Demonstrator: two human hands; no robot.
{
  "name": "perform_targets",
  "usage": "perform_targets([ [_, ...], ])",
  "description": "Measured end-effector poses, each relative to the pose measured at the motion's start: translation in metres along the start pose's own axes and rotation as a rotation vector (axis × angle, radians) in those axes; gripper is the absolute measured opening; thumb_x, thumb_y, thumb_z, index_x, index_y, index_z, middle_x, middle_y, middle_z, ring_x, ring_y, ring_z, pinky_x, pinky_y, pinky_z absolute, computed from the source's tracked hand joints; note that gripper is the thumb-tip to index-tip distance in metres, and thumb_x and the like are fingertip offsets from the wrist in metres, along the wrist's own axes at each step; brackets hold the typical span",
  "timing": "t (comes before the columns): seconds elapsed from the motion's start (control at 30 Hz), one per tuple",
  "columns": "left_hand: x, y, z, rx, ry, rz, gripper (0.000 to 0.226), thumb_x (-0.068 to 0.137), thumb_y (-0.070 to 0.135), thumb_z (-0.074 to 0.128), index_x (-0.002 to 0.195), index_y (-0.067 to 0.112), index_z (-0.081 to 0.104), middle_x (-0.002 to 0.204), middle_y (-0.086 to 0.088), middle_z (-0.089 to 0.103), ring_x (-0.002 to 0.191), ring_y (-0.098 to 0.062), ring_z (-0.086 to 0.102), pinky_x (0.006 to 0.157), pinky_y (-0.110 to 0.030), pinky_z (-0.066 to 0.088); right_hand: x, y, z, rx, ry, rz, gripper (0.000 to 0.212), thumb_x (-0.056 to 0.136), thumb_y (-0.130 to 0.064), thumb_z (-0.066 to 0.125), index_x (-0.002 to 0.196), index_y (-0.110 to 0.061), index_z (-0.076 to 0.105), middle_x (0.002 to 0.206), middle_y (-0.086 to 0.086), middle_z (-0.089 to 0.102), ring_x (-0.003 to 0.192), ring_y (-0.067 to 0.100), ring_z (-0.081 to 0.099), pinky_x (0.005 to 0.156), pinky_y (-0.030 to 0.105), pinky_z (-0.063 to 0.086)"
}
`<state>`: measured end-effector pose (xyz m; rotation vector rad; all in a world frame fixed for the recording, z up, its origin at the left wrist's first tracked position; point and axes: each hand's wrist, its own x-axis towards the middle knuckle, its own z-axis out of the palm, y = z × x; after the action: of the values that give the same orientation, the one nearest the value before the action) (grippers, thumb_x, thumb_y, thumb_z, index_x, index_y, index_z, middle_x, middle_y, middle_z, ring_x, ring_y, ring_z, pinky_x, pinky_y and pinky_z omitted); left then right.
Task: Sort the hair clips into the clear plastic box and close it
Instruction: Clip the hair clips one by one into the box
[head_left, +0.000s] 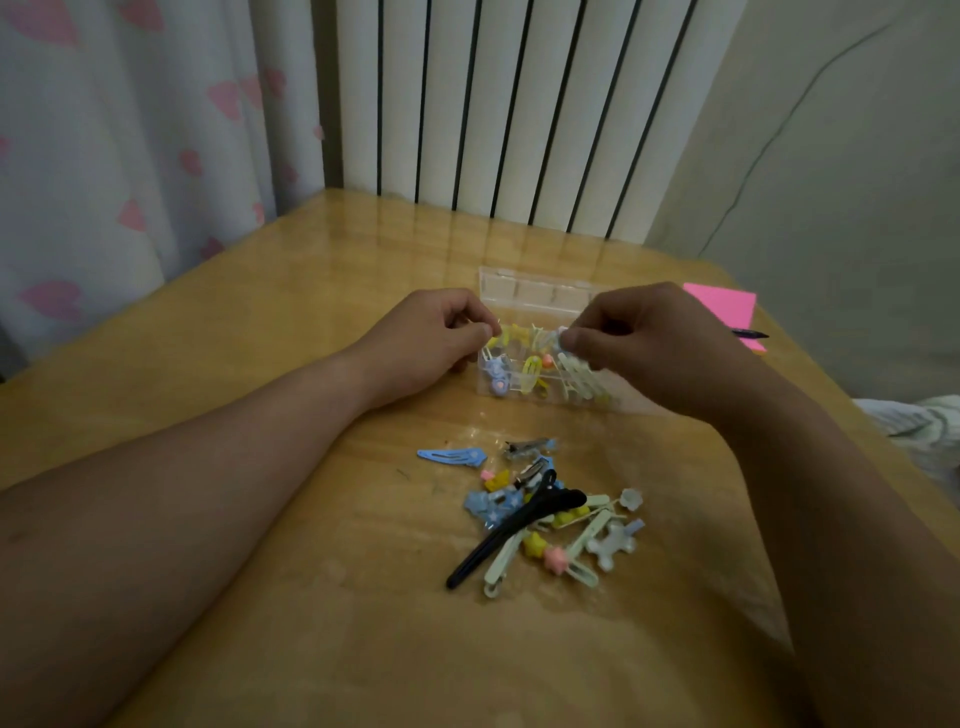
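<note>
The clear plastic box (524, 296) stands open in the middle of the wooden table, lid tipped back, with several yellow, blue and pale green clips inside. My left hand (431, 343) rests at the box's left edge, fingers curled, thumb and forefinger pinching at the rim. My right hand (654, 348) hovers over the box's right part and pinches a small pale blue clip (560, 336). Nearer to me lies a pile of loose clips (550, 519), with a long black clip (514, 530) across it and a blue snap clip (451, 458) at its left.
A pink sticky-note pad (722, 306) with a dark pen (750, 335) lies at the table's right edge. A white radiator stands behind the table, a heart-print curtain on the left. White cloth shows at the far right.
</note>
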<state>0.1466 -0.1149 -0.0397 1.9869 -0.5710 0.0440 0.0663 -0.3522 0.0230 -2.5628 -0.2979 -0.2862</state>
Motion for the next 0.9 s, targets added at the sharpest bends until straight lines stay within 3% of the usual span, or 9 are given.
perform_targets([
  [0.07,0.000,0.000,0.000,-0.008,-0.001,0.004,0.012,0.102,0.013,0.065,0.106,0.011,0.076,0.081,-0.003,0.069,0.066,-0.004,0.060,0.068,-0.021,0.052,-0.003,-0.012,0.001,0.032,-0.188,-0.038,0.009,0.095,-0.038,0.075,0.089,-0.031,0.077,0.081,-0.017,0.074,0.071,0.000,0.068,0.064,0.023,0.050],
  [0.13,0.000,0.001,0.000,-0.011,-0.004,0.008,0.012,0.102,0.013,0.065,0.106,0.009,0.076,0.081,-0.004,0.069,0.066,-0.005,0.059,0.068,-0.022,0.051,-0.005,-0.018,0.002,-0.008,-0.365,-0.058,0.001,0.094,-0.033,0.077,0.093,-0.034,0.076,0.087,-0.022,0.074,0.079,-0.003,0.069,0.066,0.014,0.048],
  [0.2,0.000,0.000,0.000,-0.010,-0.004,0.009,0.012,0.102,0.013,0.065,0.106,0.009,0.076,0.085,-0.009,0.069,0.069,-0.009,0.060,0.070,-0.025,0.052,-0.005,-0.020,0.006,-0.104,-0.485,-0.079,0.009,0.094,-0.031,0.078,0.099,-0.038,0.075,0.090,-0.025,0.071,0.081,-0.009,0.065,0.062,0.008,0.045],
  [0.27,0.001,0.000,0.000,-0.011,-0.002,0.009,0.012,0.102,0.013,0.065,0.105,0.009,0.076,0.086,-0.009,0.069,0.071,-0.011,0.061,0.072,-0.029,0.052,-0.005,-0.020,0.009,-0.206,-0.541,-0.074,0.014,0.093,-0.033,0.078,0.105,-0.041,0.073,0.092,-0.019,0.069,0.083,-0.010,0.061,0.062,0.010,0.044],
  [0.47,0.001,-0.002,-0.001,-0.004,-0.005,0.012,0.012,0.102,0.014,0.065,0.104,0.013,0.077,0.084,-0.002,0.070,0.068,-0.003,0.062,0.072,-0.028,0.054,-0.006,-0.024,0.016,-0.242,-0.578,-0.068,0.015,0.095,-0.041,0.074,0.110,-0.043,0.072,0.106,-0.022,0.066,0.092,-0.014,0.056,0.067,0.012,0.042],
  [0.67,0.000,-0.001,0.000,0.003,0.002,0.019,0.012,0.102,0.015,0.065,0.104,0.012,0.077,0.084,-0.006,0.071,0.066,-0.003,0.061,0.071,-0.026,0.053,-0.008,-0.030,0.021,-0.268,-0.568,-0.084,0.018,0.096,-0.037,0.073,0.114,-0.039,0.071,0.108,-0.022,0.064,0.086,-0.008,0.058,0.064,0.007,0.043],
  [0.8,0.001,-0.003,0.000,-0.005,-0.002,0.020,0.011,0.102,0.017,0.066,0.103,0.015,0.077,0.087,-0.011,0.072,0.068,-0.005,0.061,0.072,-0.027,0.054,-0.010,-0.034,0.024,-0.279,-0.532,-0.076,0.013,0.094,-0.032,0.073,0.103,-0.035,0.064,0.100,-0.013,0.063,0.083,0.006,0.059,0.067,0.022,0.047],
  [0.9,0.002,-0.004,0.000,-0.006,-0.004,0.024,0.011,0.101,0.017,0.066,0.103,0.016,0.077,0.087,-0.014,0.072,0.069,-0.006,0.062,0.073,-0.030,0.054,-0.010,-0.035,0.019,-0.213,-0.489,-0.112,0.014,0.093,-0.024,0.075,0.100,-0.032,0.065,0.095,-0.011,0.065,0.084,0.005,0.059,0.065,0.016,0.048],
])
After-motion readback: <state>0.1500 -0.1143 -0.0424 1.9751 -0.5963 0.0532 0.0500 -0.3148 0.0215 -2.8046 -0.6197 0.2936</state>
